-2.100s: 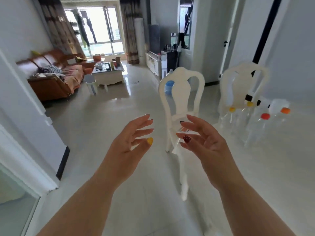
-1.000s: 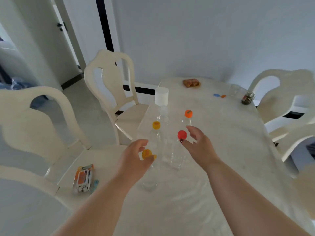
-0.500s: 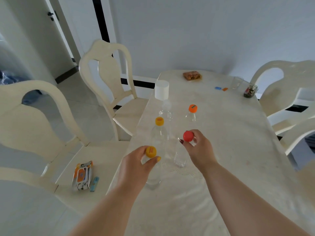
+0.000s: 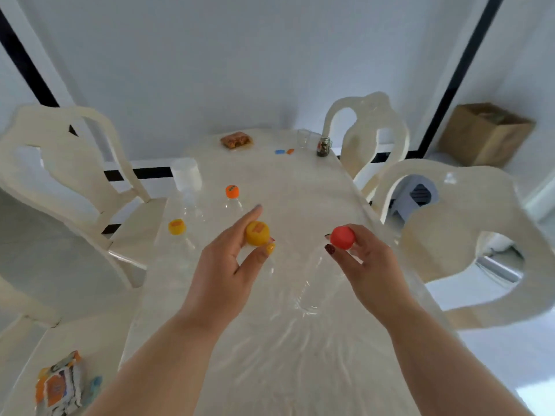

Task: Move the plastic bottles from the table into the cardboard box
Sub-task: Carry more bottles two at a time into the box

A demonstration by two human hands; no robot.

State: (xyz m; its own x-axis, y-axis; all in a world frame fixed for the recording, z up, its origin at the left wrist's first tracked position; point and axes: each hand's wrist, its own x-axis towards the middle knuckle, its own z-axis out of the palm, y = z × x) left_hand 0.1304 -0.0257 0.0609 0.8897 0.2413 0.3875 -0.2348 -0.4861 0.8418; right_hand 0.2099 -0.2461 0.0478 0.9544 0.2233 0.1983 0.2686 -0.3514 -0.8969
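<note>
Two hands are each holding a clear plastic bottle by its top, above the table. The left hand pinches the bottle with the yellow cap between thumb and fingers. The right hand grips the bottle with the red cap, and its see-through body slants down toward the table.

Three more bottles stand on the table to the left. One has a yellow cap, one has an orange cap, and the tallest has a white cap.

At the far end of the table sit a brown snack, a small jar and a clear glass.

White chairs stand on both sides. The cardboard box is on the floor far off to the right, by the wall. A colourful packet lies on a chair seat at the lower left.
</note>
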